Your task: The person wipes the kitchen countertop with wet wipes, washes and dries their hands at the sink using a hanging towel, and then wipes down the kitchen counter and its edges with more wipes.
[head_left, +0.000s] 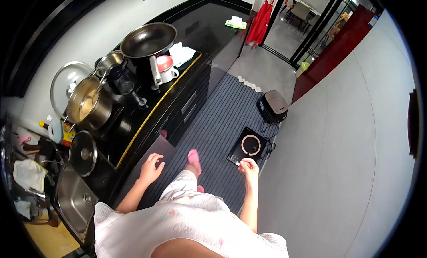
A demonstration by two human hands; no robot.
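Note:
My left hand (152, 168) hangs in the air beside the front of the black counter, empty, its fingers loosely bent and apart. My right hand (250, 170) is in front of me with thumb and fingertips pinched together. Whatever it may hold is too small to make out. Seen from above, its fingertips overlap the near edge of a black induction cooker (240, 144) lying on the floor mat. Just beyond that cooker is a dark appliance with a brownish lid (275, 102), with black cords near it.
The counter on the left carries a wok (149, 41), a white mug with a red lid (165, 70), a steel pot (91, 107), a pan lid (83, 153) and tissues (235, 22). A sink (76, 198) is at lower left. A grey wall (329, 147) bounds the right.

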